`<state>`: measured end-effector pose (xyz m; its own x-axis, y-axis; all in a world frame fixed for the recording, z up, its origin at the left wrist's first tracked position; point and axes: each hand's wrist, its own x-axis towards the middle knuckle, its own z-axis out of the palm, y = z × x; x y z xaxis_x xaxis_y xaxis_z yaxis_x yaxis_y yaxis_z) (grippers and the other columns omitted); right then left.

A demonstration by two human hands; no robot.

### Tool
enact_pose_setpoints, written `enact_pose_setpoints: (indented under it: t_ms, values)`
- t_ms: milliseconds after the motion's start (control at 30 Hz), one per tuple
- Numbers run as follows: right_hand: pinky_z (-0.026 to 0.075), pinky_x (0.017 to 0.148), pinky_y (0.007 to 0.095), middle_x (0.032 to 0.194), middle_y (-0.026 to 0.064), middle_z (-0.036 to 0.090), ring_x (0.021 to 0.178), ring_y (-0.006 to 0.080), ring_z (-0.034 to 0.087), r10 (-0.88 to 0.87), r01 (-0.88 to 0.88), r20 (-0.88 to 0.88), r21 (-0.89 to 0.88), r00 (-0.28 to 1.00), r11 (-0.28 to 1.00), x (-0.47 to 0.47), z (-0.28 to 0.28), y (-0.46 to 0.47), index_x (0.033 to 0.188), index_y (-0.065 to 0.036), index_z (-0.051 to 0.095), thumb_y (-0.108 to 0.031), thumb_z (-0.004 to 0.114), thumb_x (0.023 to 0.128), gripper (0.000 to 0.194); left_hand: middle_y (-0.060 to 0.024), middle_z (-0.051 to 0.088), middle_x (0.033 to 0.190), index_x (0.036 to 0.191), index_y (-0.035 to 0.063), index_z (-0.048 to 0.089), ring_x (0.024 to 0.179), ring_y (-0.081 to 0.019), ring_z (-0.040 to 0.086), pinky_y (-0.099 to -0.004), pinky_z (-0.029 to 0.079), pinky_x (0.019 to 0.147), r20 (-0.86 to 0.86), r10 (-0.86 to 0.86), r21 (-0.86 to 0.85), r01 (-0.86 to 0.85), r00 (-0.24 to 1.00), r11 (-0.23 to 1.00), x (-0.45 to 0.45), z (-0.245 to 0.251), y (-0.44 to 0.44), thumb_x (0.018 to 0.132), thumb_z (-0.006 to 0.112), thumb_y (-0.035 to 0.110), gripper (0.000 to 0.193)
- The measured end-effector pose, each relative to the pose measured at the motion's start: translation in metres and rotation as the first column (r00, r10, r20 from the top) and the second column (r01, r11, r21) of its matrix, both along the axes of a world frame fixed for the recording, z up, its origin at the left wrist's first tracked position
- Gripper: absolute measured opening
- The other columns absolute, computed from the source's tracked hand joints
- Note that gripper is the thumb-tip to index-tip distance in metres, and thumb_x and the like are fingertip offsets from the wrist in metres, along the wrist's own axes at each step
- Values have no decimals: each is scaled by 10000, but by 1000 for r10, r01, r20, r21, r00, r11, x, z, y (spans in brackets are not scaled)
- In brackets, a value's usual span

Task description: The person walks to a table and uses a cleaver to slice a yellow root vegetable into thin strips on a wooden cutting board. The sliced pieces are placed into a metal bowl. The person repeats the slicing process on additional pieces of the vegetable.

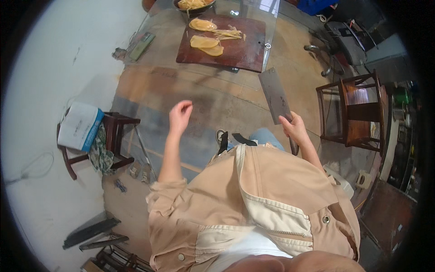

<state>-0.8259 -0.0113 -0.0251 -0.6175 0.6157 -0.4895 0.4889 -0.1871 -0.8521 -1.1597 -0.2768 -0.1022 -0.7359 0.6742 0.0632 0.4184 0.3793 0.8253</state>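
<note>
In my right hand (295,128) is the handle of a broad-bladed cleaver (274,95), its blade raised away from my body and bearing writing. My left hand (180,115) hangs over the floor with its fingers curled in; nothing shows in it. Ahead of both hands, a dark red-brown cutting board (234,56) lies on a glass-topped table (159,56). On it are pale yellow slices (206,46), another stack of slices (203,24) and a small heap of cut strips (229,34). Behind the board, a dark bowl (195,12) holds more yellow strips.
A phone-like green object (142,46) lies on the glass at the left. To my right stands a wooden chair (362,112). At my left, another wooden chair (117,119) carries a white and blue box (80,127) and patterned cloth. Shoes (145,173) rest beside it.
</note>
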Motion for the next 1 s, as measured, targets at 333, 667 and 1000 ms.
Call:
enact_pose_setpoints:
  t_ms: [333,667,1000]
  values:
    - [410,537,259,743,11,592,612,68,484,-5,3,74,22,997,1000,-84,-10,56,1040,21,635,-219,681,929,269,-128,592,1258,1190,75,606,1208,-322,534,-426,457,975,-552,-391,-206,334,737,920,-128,31,205,736,726,38,470]
    - [457,608,382,719,181,605,636,276,551,279,-308,163,202,946,930,-176,-2,117,980,21,609,-247,662,920,280,-102,571,1101,1177,63,546,1125,-307,532,-538,389,1003,-451,-621,-515,382,641,768,-172,33,249,667,676,40,527]
    - [466,647,469,795,249,625,763,440,593,346,-421,306,228,887,878,-210,7,111,963,0,589,-249,660,912,263,-105,558,1034,1073,65,541,1057,-312,542,-554,360,1024,-358,-763,-461,608,539,646,-175,54,247,602,693,77,495]
